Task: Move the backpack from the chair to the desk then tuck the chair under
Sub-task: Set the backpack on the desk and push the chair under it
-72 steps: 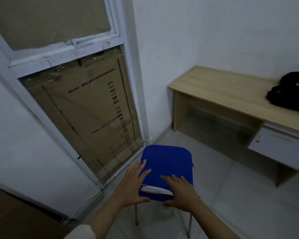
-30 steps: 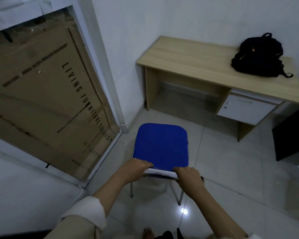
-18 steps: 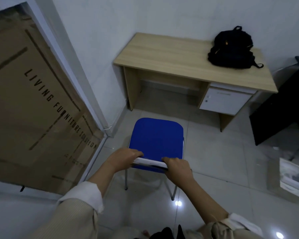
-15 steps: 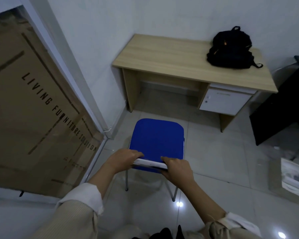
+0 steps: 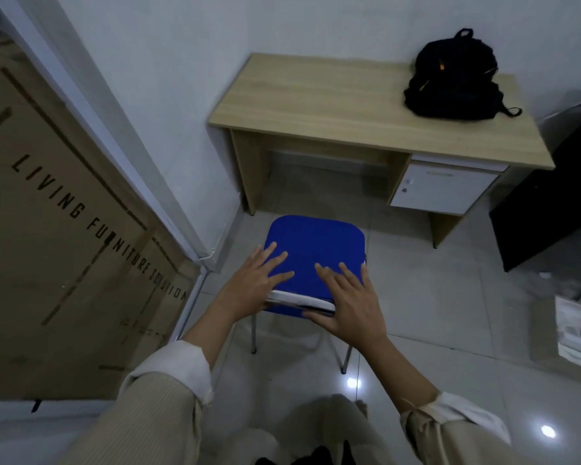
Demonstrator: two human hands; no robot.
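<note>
A blue-seated chair (image 5: 316,245) with thin metal legs stands on the tiled floor just in front of the wooden desk (image 5: 332,102), outside its leg opening. The black backpack (image 5: 453,80) lies on the desk's right end. My left hand (image 5: 255,285) hovers over the seat's near left edge, fingers spread. My right hand (image 5: 348,302) hovers over the near right edge, fingers spread too. Neither hand grips the seat rim.
A white drawer unit (image 5: 443,187) fills the desk's right underside. A large cardboard box (image 5: 47,229) leans at the left behind a white frame. A dark piece of furniture (image 5: 557,209) stands right of the desk, with a boxed item (image 5: 577,330) on the floor.
Both hands gripped the chair's near rim half a second ago; now the fingers are spread open above the seat. The chair sits nearer the desk than a second ago.
</note>
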